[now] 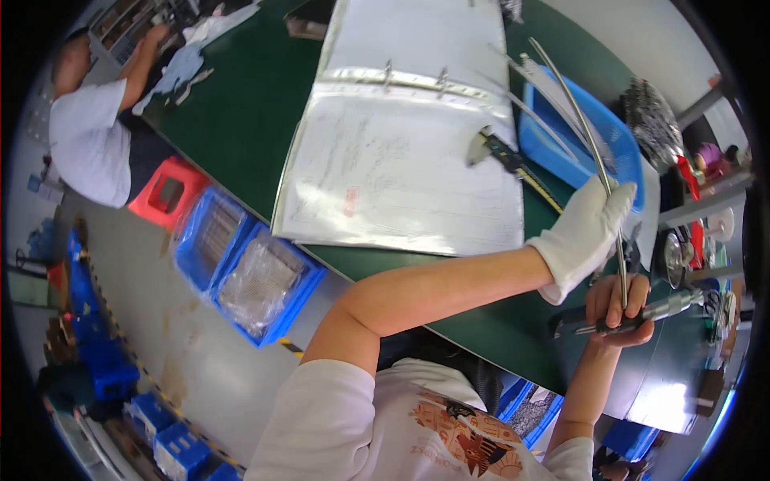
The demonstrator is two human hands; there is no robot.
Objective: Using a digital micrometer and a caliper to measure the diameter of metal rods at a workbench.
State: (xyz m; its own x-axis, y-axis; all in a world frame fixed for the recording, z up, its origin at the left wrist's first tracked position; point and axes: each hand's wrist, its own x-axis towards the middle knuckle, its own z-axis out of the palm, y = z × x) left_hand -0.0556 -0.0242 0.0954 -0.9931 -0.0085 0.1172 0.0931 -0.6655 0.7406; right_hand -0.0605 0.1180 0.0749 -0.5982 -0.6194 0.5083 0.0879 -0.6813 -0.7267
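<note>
My left hand (584, 231), in a white glove, is closed around a long thin metal rod (589, 128). The rod slants from the far side over a blue tray (634, 164) down to my right hand (619, 309). That bare hand is wrapped round a micrometer (672, 305), whose silver thimble sticks out to the right. The lower end of the rod reaches the right fingers; whether it sits between the micrometer's jaws is hidden. Beside my left hand, a digital caliper (505, 154) lies partly over the open ring binder (401, 172). More metal strips (557, 100) lie in the tray.
The green table (233, 120) carries plastic-wrapped parts (651, 112) at the far right, near a metal rack (706, 200). Blue crates (265, 284) with wrapped parts stand left of the table. A person in a white shirt (92, 148) sits at the far left by a red stool (167, 192).
</note>
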